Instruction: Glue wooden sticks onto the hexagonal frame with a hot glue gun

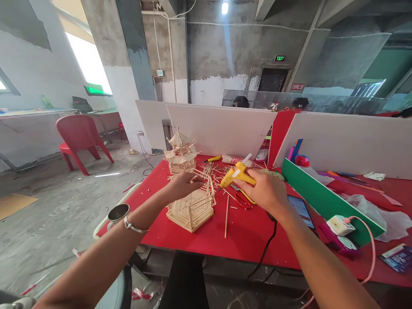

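Observation:
My right hand (268,189) is wrapped round a yellow hot glue gun (237,174), its nozzle pointing left and down. A clear glue stick (247,158) pokes out of its back. My left hand (185,186) hovers at the rear rail of a six-sided base (189,214) built of thin wooden sticks. Its fingers are curled and pinched; what they hold, if anything, is hidden. Behind it stands a tiered stick pagoda (180,152) with pointed roofs, its lower part partly covered by my hand. One loose stick (227,216) lies right of the base.
Loose sticks (219,171), a yellow-handled tool (214,159) and red-handled pliers (242,201) lie on the red table (206,244). A metal cup (118,212) stands at the left edge. A phone (301,210), green board (328,197) and power strip (341,242) are at right.

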Action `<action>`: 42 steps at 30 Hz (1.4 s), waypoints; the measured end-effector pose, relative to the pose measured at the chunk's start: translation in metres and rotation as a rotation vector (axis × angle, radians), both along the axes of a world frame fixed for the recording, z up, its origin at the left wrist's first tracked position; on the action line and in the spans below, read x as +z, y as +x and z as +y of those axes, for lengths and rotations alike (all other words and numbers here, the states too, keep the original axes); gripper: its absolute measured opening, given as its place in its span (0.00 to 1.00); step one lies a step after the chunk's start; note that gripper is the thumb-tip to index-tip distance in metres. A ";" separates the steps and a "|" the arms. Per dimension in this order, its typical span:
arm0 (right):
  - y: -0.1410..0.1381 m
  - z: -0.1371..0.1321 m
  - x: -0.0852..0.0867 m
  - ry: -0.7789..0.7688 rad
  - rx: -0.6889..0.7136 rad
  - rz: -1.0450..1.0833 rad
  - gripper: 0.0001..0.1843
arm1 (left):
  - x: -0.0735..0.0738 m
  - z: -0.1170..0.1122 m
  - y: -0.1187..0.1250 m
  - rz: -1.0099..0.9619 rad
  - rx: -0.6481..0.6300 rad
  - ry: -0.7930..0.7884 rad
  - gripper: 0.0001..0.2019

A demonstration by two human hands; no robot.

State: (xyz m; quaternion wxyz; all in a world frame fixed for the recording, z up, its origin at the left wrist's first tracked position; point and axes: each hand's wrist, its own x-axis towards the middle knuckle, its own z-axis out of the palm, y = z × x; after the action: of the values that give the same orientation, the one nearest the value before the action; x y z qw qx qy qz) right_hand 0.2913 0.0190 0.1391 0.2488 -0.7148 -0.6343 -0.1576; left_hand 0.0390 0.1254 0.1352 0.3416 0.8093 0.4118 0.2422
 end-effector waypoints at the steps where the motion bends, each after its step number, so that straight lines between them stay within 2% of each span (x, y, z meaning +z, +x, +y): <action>1: 0.006 -0.004 -0.003 -0.006 0.004 0.071 0.25 | 0.002 -0.007 -0.007 -0.016 0.031 0.002 0.15; 3: 0.016 -0.012 -0.016 -0.044 0.037 0.263 0.28 | 0.000 -0.023 -0.022 -0.059 0.118 -0.016 0.17; 5: 0.022 -0.022 -0.035 -0.095 0.090 0.504 0.29 | -0.013 -0.040 -0.038 -0.124 0.227 -0.066 0.17; 7: 0.024 -0.033 -0.062 -0.131 0.115 0.763 0.29 | -0.039 -0.056 -0.055 -0.267 0.339 -0.112 0.18; 9: 0.022 -0.043 -0.094 -0.140 0.087 1.030 0.28 | -0.071 -0.070 -0.069 -0.381 0.497 -0.163 0.19; 12: 0.012 -0.057 -0.137 -0.127 0.085 1.405 0.28 | -0.116 -0.084 -0.084 -0.436 0.704 -0.261 0.19; 15: -0.004 -0.069 -0.162 -0.099 0.083 1.671 0.28 | -0.140 -0.082 -0.089 -0.474 0.812 -0.346 0.25; 19: -0.024 -0.077 -0.171 -0.086 0.089 1.809 0.31 | -0.142 -0.067 -0.082 -0.486 0.768 -0.404 0.31; 25: -0.027 -0.086 -0.176 -0.041 0.064 1.916 0.29 | -0.139 -0.061 -0.067 -0.517 0.628 -0.486 0.29; 34: -0.019 -0.095 -0.183 0.001 -0.003 2.012 0.29 | -0.141 -0.099 -0.045 -0.472 0.563 -0.555 0.29; 38: -0.016 -0.101 -0.183 0.020 -0.044 2.021 0.28 | -0.150 -0.119 -0.030 -0.381 0.494 -0.514 0.28; 42: -0.012 -0.109 -0.180 0.054 -0.023 2.024 0.26 | -0.154 -0.133 -0.028 -0.304 0.442 -0.428 0.25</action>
State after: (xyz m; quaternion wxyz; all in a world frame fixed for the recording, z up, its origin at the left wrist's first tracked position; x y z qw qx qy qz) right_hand 0.2793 -0.0899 -0.0413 0.6840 -0.5130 -0.1145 0.5058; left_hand 0.0107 -0.0076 -0.0184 0.5002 0.5651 0.5633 0.3363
